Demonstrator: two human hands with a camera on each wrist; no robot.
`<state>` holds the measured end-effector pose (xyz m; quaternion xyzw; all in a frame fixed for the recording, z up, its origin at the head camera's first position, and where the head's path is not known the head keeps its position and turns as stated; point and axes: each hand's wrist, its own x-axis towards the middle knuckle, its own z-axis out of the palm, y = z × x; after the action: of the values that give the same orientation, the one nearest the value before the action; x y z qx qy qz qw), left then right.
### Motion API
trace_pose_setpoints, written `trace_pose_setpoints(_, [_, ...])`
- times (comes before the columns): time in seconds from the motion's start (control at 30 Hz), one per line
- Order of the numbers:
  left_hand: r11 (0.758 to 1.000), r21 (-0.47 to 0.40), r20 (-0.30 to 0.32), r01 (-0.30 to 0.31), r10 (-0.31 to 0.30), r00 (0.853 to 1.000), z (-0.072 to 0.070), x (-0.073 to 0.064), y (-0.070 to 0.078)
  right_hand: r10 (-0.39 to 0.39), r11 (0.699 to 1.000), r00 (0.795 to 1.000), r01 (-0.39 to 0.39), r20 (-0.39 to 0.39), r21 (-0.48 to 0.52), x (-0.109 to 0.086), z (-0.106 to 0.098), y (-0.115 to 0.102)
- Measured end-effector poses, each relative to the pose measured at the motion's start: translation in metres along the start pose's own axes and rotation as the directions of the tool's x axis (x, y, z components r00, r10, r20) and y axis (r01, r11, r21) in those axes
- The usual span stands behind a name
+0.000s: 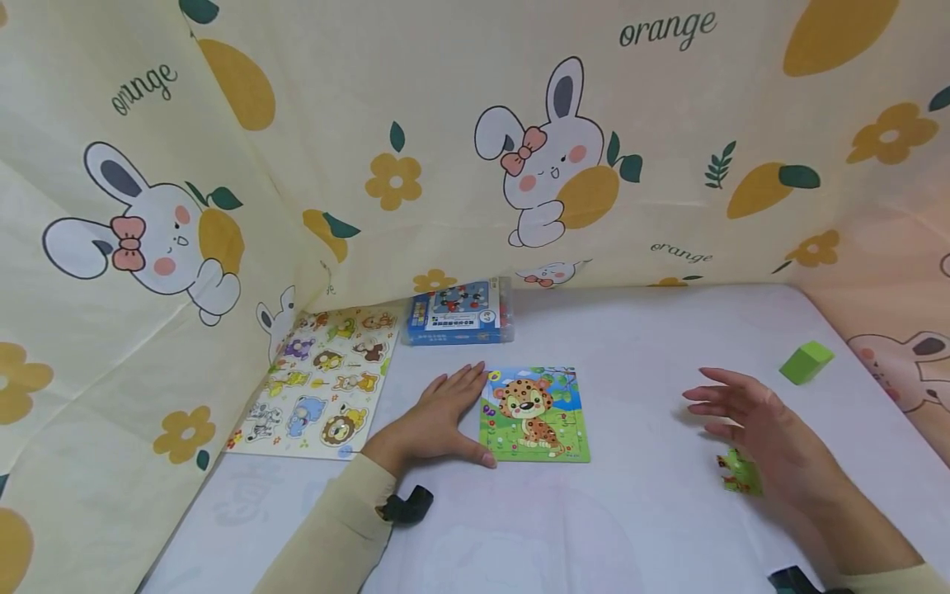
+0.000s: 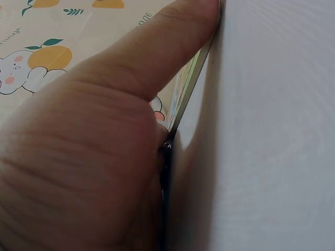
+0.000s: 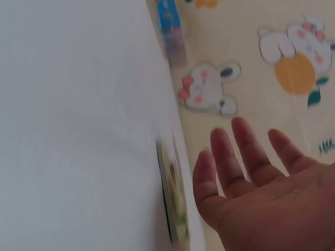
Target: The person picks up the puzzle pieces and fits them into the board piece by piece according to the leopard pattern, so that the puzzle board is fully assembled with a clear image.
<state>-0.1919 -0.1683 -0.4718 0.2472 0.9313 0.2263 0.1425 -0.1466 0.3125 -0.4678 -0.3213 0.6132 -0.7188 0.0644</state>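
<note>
A square picture puzzle (image 1: 534, 414) with a spotted leopard cub lies flat on the white table. My left hand (image 1: 438, 421) rests at its left side, fingers extended toward the upper left corner and thumb by the lower left one. From the left wrist, the thumb (image 2: 157, 47) is seen against the edge of a thin board. Held in the air to the right, my right hand (image 1: 772, 437) has loosely bent fingers and nothing in them; the right wrist view shows its palm (image 3: 277, 209). Below it sits a small green object (image 1: 738, 473) with reddish parts, partly hidden.
Left of the puzzle lies a board of animal pieces (image 1: 319, 384), partly behind my left wrist. A blue flat box (image 1: 460, 312) stands at the back by the printed curtain (image 1: 445, 99). Toward the right edge is a green block (image 1: 806, 363).
</note>
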Motion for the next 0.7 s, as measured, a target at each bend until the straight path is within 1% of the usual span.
trace_pose_setpoints(0.07, [1.000, 0.003, 0.001, 0.001, -0.001, 1.000, 0.000, 0.000, 0.000, -0.002, 1.000, 1.000, 0.002, -0.003, 0.023, -0.007, -0.009, 0.000])
trace_pose_setpoints(0.13, [1.000, 0.003, 0.001, 0.000, 0.000, 1.000, 0.000, 0.000, 0.000, 0.030, 1.000, 0.999, -0.030, -0.035, -0.007, -0.012, -0.016, -0.001])
trace_pose_setpoints(0.23, [1.000, 0.005, 0.000, 0.000, 0.000, 1.000, 0.001, 0.001, 0.000, 0.084, 0.993, 0.995, -0.088, -0.053, -0.081, -0.020, -0.027, -0.003])
trace_pose_setpoints(0.33, [1.000, 0.004, -0.001, -0.002, 0.002, 1.000, 0.002, 0.001, -0.001, 0.107, 0.982, 0.994, -0.111, -0.035, -0.154, -0.026, -0.038, -0.003])
trace_pose_setpoints(0.37, [1.000, 0.005, -0.001, -0.003, 0.003, 1.000, 0.002, 0.001, -0.001, 0.119, 0.973, 0.992, -0.125, -0.041, -0.195, -0.028, -0.041, -0.003])
trace_pose_setpoints(0.4, [1.000, 0.006, -0.002, -0.004, 0.004, 1.000, 0.003, 0.001, -0.002, 0.131, 0.957, 0.990, -0.138, -0.047, -0.255, -0.030, -0.043, -0.003])
trace_pose_setpoints(0.47, [1.000, 0.004, -0.004, -0.005, 0.005, 1.000, 0.003, 0.001, -0.002, 0.186, 0.905, 0.979, -0.203, -0.083, -0.374, -0.034, -0.045, -0.004])
trace_pose_setpoints(0.5, [1.000, 0.005, -0.006, -0.005, 0.005, 1.000, 0.003, 0.001, -0.002, 0.213, 0.866, 0.972, -0.233, -0.095, -0.442, -0.036, -0.046, -0.005])
trace_pose_setpoints(0.57, [1.000, 0.008, -0.007, -0.005, 0.005, 1.000, 0.003, 0.001, -0.002, 0.266, 0.774, 0.956, -0.286, -0.120, -0.565, -0.039, -0.044, -0.006])
trace_pose_setpoints(0.6, [1.000, 0.009, -0.008, -0.004, 0.004, 1.000, 0.002, 0.001, -0.002, 0.286, 0.740, 0.951, -0.298, -0.118, -0.604, -0.041, -0.043, -0.007])
trace_pose_setpoints(0.63, [1.000, 0.008, -0.007, -0.004, 0.004, 1.000, 0.002, 0.001, -0.002, 0.303, 0.716, 0.946, -0.304, -0.112, -0.629, -0.042, -0.042, -0.007])
trace_pose_setpoints(0.67, [1.000, 0.006, -0.007, -0.003, 0.003, 1.000, 0.002, 0.001, -0.001, 0.302, 0.701, 0.948, -0.292, -0.100, -0.651, -0.042, -0.040, -0.007])
trace_pose_setpoints(0.7, [1.000, 0.005, -0.006, -0.003, 0.003, 1.000, 0.002, 0.001, -0.001, 0.288, 0.689, 0.954, -0.264, -0.079, -0.675, -0.042, -0.039, -0.006])
